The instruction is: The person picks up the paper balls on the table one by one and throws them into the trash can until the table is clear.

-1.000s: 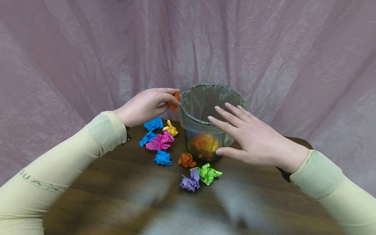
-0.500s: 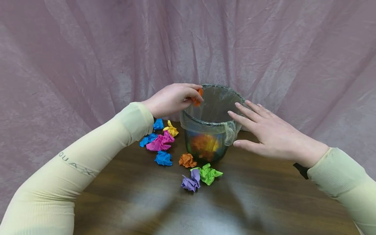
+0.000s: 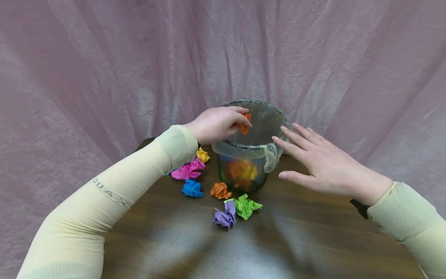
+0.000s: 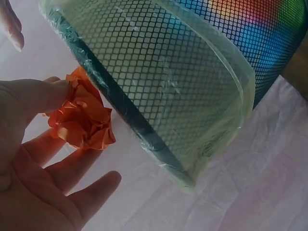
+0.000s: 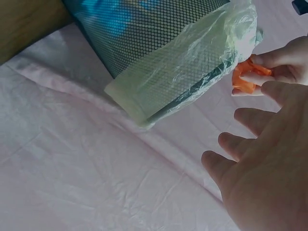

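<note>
My left hand [image 3: 219, 123] pinches a crumpled ball of orange paper [image 3: 246, 124] between thumb and fingers, over the mouth of a mesh wastebasket [image 3: 240, 170]. In the left wrist view the orange paper [image 4: 83, 118] appears close to the basket's rim, with the thumb on one side and fingers behind. A thin translucent bag [image 3: 272, 157] lines the basket and folds over its rim, bunched at the right. Crumpled papers show through the mesh inside. My right hand [image 3: 324, 164], its fingers spread and straight, is beside the right side of the rim and holds nothing.
On the brown table [image 3: 195, 240] lie balls of crumpled paper: orange [image 3: 221, 190], green [image 3: 246, 207], purple [image 3: 225, 215], blue [image 3: 192, 188], pink [image 3: 189, 169] and yellow [image 3: 203, 155]. The left sleeve partly covers another blue one. A pink curtain [image 3: 139, 58] hangs behind.
My left hand has carried the orange paper ball rightward from outside the rim to over the basket's mouth. My right hand has shifted right, away from the basket's front.
</note>
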The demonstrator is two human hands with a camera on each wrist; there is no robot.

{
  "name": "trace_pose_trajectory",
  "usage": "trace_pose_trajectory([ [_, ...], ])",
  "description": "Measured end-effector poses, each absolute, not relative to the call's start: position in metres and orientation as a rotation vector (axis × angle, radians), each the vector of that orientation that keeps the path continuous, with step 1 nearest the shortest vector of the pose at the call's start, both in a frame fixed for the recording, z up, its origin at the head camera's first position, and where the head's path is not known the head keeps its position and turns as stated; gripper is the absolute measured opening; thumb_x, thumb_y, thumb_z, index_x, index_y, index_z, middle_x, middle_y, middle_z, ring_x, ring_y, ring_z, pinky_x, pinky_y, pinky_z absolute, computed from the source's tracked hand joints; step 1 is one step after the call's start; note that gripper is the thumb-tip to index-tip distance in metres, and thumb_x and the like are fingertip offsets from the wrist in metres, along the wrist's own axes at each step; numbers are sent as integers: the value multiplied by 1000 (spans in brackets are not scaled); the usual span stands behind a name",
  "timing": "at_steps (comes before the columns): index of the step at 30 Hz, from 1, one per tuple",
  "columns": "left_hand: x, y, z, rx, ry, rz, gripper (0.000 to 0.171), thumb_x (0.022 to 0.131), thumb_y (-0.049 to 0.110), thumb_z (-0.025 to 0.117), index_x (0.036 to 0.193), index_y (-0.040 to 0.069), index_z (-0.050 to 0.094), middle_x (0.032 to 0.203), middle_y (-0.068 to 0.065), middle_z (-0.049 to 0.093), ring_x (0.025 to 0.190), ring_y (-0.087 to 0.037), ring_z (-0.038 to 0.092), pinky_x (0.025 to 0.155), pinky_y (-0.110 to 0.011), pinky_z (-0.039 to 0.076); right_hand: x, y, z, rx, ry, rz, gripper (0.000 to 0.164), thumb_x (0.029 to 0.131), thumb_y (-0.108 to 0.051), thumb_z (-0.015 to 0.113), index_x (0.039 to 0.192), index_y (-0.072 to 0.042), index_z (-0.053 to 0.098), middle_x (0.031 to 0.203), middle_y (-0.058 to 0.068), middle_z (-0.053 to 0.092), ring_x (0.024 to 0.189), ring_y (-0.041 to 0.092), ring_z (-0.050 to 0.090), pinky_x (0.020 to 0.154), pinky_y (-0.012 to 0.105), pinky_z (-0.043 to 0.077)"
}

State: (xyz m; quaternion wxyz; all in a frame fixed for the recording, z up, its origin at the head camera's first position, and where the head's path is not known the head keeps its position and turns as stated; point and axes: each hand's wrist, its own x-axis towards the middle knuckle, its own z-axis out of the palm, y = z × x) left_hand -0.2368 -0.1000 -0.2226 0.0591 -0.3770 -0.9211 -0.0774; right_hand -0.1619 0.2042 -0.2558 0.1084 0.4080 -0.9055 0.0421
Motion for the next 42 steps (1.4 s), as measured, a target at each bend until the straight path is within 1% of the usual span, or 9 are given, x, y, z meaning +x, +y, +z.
trace_pose_trajectory([
  [6, -237, -99, -223, -1129, -2786, -219, 41, 104, 15, 61, 144, 21, 62, 159, -9, 43, 142, -24, 47, 110, -39, 44, -161, 204, -258, 1201, -2663, 114, 80, 98, -60, 59, 163, -25, 29, 169, 7, 19, 156, 32, 9, 123, 53, 15],
  [8, -238, -100, -222, -1114, -2779, -210, 45, 104, 20, 62, 148, 21, 58, 161, -11, 39, 145, -28, 42, 115, -44, 37, -160, 204, -259, 1200, -2663, 113, 80, 98, -59, 59, 163, -25, 30, 169, 7, 20, 156, 32, 10, 123, 54, 16],
  [12, -238, -102, -222, -1052, -2798, -207, 53, 105, 35, 59, 155, 24, 48, 164, -12, 33, 151, -34, 29, 123, -53, 19, -160, 204, -260, 1198, -2663, 114, 79, 98, -59, 59, 163, -24, 30, 169, 8, 21, 156, 32, 10, 123, 53, 17],
  [16, -238, -107, -223, -983, -2824, -207, 59, 105, 47, 53, 159, 29, 40, 167, -8, 26, 154, -35, 18, 124, -55, 9, -159, 205, -262, 1200, -2660, 112, 80, 98, -59, 59, 163, -22, 31, 169, 8, 20, 156, 32, 10, 123, 51, 16],
  [19, -237, -111, -223, -957, -2825, -208, 61, 105, 52, 50, 160, 30, 37, 169, -7, 21, 155, -34, 14, 124, -54, 6, -159, 206, -264, 1199, -2666, 112, 80, 98, -59, 59, 163, -21, 32, 169, 7, 19, 156, 31, 9, 123, 50, 15],
  [27, -234, -124, -226, -914, -2817, -260, 67, 104, 59, 45, 163, 31, 29, 171, -4, 11, 157, -29, 6, 124, -54, 4, -154, 207, -265, 1197, -2675, 118, 80, 98, -59, 59, 163, -24, 30, 169, 6, 20, 156, 31, 9, 123, 51, 16],
  [33, -235, -135, -228, -885, -2828, -275, 68, 104, 60, 43, 164, 31, 26, 171, -4, 7, 157, -30, 6, 124, -55, 3, -146, 213, -266, 1187, -2669, 123, 82, 97, -59, 61, 164, -25, 28, 169, 6, 22, 156, 29, 9, 123, 50, 16],
  [38, -239, -149, -234, -838, -2842, -267, 69, 104, 60, 43, 164, 31, 24, 171, -6, 8, 157, -31, 7, 124, -56, 4, -136, 216, -270, 1196, -2620, 123, 81, 96, -57, 64, 162, -23, 32, 166, 5, 31, 155, 29, 15, 122, 48, 20],
  [42, -241, -163, -240, -781, -2862, -277, 69, 104, 59, 44, 164, 30, 25, 171, -7, 8, 157, -32, 7, 124, -56, 4, -125, 216, -278, 1210, -2605, 114, 81, 96, -60, 63, 162, -24, 34, 164, 0, 33, 154, 29, 22, 122, 44, 22],
])
